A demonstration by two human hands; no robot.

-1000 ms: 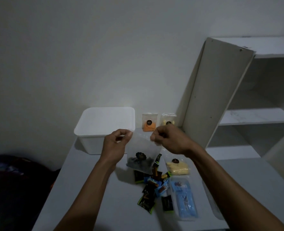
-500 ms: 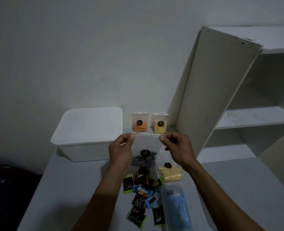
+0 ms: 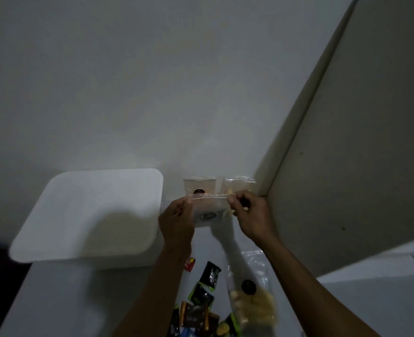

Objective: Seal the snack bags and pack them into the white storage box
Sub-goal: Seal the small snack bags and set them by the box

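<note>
**Clear snack bag held up by its top edge**

At the left, the white storage box [image 3: 87, 217] is seen on the table [image 3: 55, 300]. Beside it, the clear snack bag [image 3: 209, 210] is pinched at its top corners by the left hand [image 3: 176, 221] and the right hand [image 3: 253, 218], raised above the table. Behind it, two bags [image 3: 219, 186] are stood against the wall. Below, loose snack packets [image 3: 202, 302] are scattered.

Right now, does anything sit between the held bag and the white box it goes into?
Nothing visible does. Both hands, left and right, pinch the clear bag just right of the open white box.
</note>
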